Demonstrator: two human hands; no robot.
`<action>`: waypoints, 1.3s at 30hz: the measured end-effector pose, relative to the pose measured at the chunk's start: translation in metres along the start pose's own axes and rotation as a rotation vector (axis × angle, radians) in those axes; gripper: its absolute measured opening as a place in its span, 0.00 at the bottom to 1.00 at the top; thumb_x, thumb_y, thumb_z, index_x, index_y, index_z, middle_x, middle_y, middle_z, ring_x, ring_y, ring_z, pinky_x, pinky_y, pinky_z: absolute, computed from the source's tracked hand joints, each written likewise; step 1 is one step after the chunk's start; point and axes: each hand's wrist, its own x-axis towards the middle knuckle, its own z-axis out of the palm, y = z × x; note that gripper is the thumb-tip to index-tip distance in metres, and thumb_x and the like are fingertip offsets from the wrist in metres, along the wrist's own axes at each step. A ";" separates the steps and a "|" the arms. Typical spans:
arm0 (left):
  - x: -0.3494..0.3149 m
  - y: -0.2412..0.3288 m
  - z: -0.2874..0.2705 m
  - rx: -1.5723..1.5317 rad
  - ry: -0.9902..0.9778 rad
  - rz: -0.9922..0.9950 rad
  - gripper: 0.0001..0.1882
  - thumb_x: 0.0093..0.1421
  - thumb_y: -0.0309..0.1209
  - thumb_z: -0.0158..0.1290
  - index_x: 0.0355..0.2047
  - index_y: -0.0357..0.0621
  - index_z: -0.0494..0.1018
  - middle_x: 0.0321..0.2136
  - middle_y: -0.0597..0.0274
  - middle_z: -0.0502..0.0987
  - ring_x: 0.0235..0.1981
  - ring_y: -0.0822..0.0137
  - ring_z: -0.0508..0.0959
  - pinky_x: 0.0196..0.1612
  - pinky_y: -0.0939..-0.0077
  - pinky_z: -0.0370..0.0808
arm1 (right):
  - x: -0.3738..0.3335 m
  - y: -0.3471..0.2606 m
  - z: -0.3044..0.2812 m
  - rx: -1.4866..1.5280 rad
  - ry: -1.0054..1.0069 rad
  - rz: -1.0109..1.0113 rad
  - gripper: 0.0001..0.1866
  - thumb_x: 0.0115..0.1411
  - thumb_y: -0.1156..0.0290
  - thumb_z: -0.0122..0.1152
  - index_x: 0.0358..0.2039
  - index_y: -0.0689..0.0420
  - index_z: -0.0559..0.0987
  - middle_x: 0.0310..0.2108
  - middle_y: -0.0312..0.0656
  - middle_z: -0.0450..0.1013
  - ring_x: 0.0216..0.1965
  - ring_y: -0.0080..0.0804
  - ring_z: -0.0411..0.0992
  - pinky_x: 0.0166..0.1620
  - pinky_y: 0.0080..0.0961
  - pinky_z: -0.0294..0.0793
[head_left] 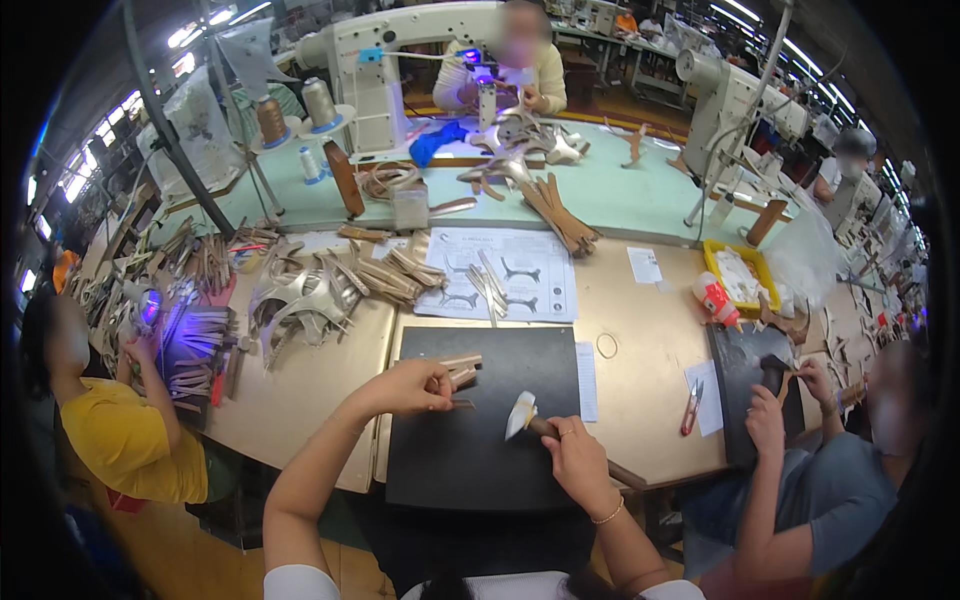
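My right hand (pixel 580 458) is wrapped round the wooden handle of a hammer (pixel 522 416). Its head, pale with a yellowish wrap, sits just over the black work board (pixel 485 470). To the left, my left hand (pixel 418 388) is closed in a pinch at the board's upper left part, on a small brown strip (pixel 462 404) whose end sticks out past the fingertips. Several tan strips (pixel 462 360) lie on the board just beyond these fingers, partly hidden by the hand.
A printed pattern sheet (pixel 500 250) with pale strips on it lies beyond the board. Silvery cut pieces (pixel 300 300) are heaped at the left. Red-handled snips (pixel 691 408), a yellow basket (pixel 715 262) and a red-and-white bottle (pixel 716 297) are at the right. Co-workers sit left, right and opposite.
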 end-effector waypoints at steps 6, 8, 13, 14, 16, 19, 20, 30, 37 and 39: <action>-0.008 0.011 0.064 -0.016 0.099 0.145 0.12 0.62 0.29 0.62 0.45 0.39 0.80 0.39 0.57 0.83 0.39 0.65 0.82 0.44 0.71 0.79 | -0.006 -0.009 -0.022 0.147 -0.020 0.207 0.16 0.68 0.64 0.62 0.52 0.57 0.76 0.34 0.51 0.80 0.35 0.56 0.79 0.37 0.41 0.77; -0.005 0.014 0.099 0.101 0.101 0.195 0.12 0.64 0.30 0.60 0.46 0.39 0.80 0.40 0.53 0.84 0.39 0.59 0.83 0.44 0.69 0.79 | -0.006 -0.010 -0.021 0.166 0.000 0.156 0.16 0.68 0.66 0.63 0.52 0.57 0.75 0.33 0.51 0.80 0.34 0.55 0.79 0.37 0.40 0.77; 0.003 0.009 0.159 0.269 0.408 0.257 0.13 0.61 0.31 0.61 0.45 0.42 0.81 0.36 0.51 0.80 0.38 0.51 0.81 0.44 0.60 0.78 | -0.011 -0.005 -0.014 0.216 0.042 0.092 0.15 0.66 0.72 0.64 0.50 0.62 0.76 0.35 0.54 0.78 0.35 0.53 0.77 0.40 0.37 0.75; 0.004 0.007 0.166 0.308 0.475 0.254 0.13 0.61 0.30 0.61 0.45 0.42 0.81 0.34 0.52 0.79 0.37 0.50 0.81 0.43 0.58 0.78 | -0.014 -0.003 -0.012 0.200 0.051 0.089 0.14 0.66 0.72 0.64 0.50 0.63 0.76 0.36 0.53 0.77 0.36 0.53 0.77 0.40 0.37 0.75; 0.006 0.003 0.173 0.240 0.601 0.302 0.11 0.60 0.28 0.62 0.43 0.41 0.82 0.31 0.56 0.76 0.36 0.52 0.79 0.43 0.58 0.76 | -0.021 -0.001 -0.012 0.163 0.060 0.062 0.14 0.65 0.75 0.64 0.50 0.63 0.77 0.39 0.53 0.77 0.37 0.51 0.77 0.41 0.35 0.75; 0.009 -0.002 0.176 0.349 0.671 0.294 0.10 0.57 0.25 0.64 0.40 0.42 0.84 0.32 0.62 0.77 0.38 0.59 0.75 0.44 0.65 0.71 | -0.025 -0.001 -0.009 0.135 0.016 0.127 0.16 0.66 0.76 0.63 0.54 0.63 0.77 0.38 0.52 0.78 0.36 0.48 0.77 0.40 0.34 0.76; 0.009 -0.002 0.176 0.327 0.673 0.291 0.10 0.57 0.25 0.64 0.40 0.43 0.84 0.32 0.63 0.77 0.38 0.59 0.75 0.44 0.65 0.70 | -0.025 0.000 -0.009 0.135 0.017 0.128 0.17 0.66 0.76 0.63 0.55 0.62 0.77 0.39 0.52 0.78 0.36 0.47 0.78 0.40 0.34 0.76; 0.006 -0.002 0.177 0.470 0.722 0.442 0.09 0.55 0.26 0.66 0.37 0.46 0.85 0.30 0.68 0.76 0.35 0.65 0.74 0.40 0.68 0.67 | -0.028 -0.005 -0.005 0.086 -0.014 0.046 0.21 0.67 0.72 0.61 0.61 0.54 0.77 0.36 0.42 0.77 0.32 0.44 0.78 0.36 0.36 0.77; 0.008 -0.006 0.175 0.668 0.707 0.573 0.10 0.53 0.26 0.66 0.37 0.46 0.84 0.32 0.68 0.75 0.35 0.66 0.74 0.39 0.67 0.67 | -0.026 -0.010 0.000 0.030 -0.016 0.025 0.23 0.67 0.71 0.62 0.63 0.52 0.76 0.36 0.40 0.77 0.31 0.41 0.78 0.34 0.35 0.77; 0.008 -0.007 0.174 0.711 0.705 0.590 0.10 0.53 0.27 0.66 0.37 0.46 0.83 0.32 0.68 0.75 0.35 0.66 0.74 0.39 0.67 0.68 | -0.025 -0.011 0.000 0.012 -0.001 -0.002 0.23 0.67 0.71 0.62 0.63 0.52 0.76 0.36 0.39 0.77 0.31 0.41 0.78 0.34 0.35 0.77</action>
